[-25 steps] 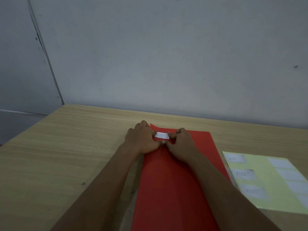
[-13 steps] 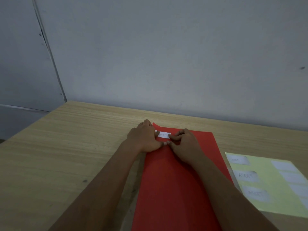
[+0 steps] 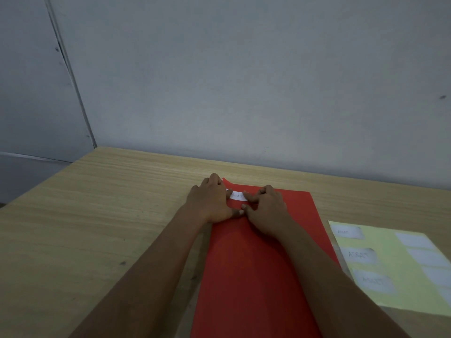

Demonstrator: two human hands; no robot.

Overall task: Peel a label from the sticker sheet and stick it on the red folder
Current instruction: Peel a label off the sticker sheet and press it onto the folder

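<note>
A red folder lies flat on the wooden table, running from the near edge toward the wall. A small white label sits near the folder's far left corner. My left hand has its fingertips on the label's left end, and my right hand has its fingertips on the right end. My two thumbs meet on the folder just below the label. Parts of the label are hidden under my fingers. To the right lies the pale yellow sticker sheet, carrying several white labels.
The light wooden table stretches out to the left of the folder. A grey wall stands just behind the table's far edge. The sticker sheet's left edge lies close to the folder's right edge.
Both hands stay on the label at the folder's far corner, with only slight finger shifts. The view has drifted a little.
</note>
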